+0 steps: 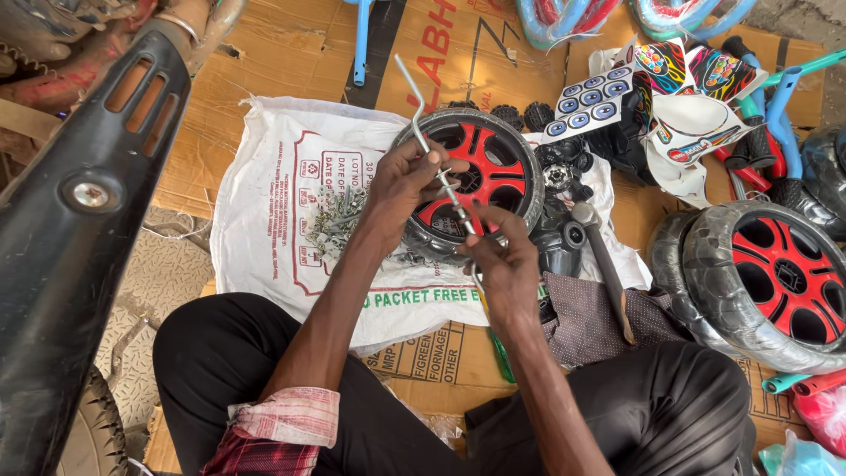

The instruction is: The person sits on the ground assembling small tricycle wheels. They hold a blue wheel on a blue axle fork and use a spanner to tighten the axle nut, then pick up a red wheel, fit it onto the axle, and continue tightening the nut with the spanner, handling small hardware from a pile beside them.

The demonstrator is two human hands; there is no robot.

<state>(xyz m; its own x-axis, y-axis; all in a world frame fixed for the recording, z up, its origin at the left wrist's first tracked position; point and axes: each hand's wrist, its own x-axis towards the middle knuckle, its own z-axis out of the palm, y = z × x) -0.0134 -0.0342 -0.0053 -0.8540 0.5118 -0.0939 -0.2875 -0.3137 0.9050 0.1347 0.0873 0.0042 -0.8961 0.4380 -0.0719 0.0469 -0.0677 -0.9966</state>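
Both of our hands are working on one bent, silver-coloured metal rod, which is running diagonally from above the wheel down to our lap. Our left hand is closing around the rod's middle part, fingers wrapped over it, seemingly steadying it so that it does not swing. Our right hand is pinching the rod's lower end between thumb and fingertips, close to a small red piece there; what that piece is, we cannot tell.

We are holding the rod just above a small black plastic wheel with red spokes, which is lying flat on a white woven sack with red and green print. That sack is spreading over brown flattened cardboard, probably to keep small parts together: a heap of grey metal bolts and nuts is sitting on it, just left of our left wrist.

A wooden-handled hammer is lying within easy reach of our right hand. Another black-and-red wheel is waiting well to the right, near colourful sticker sheets.
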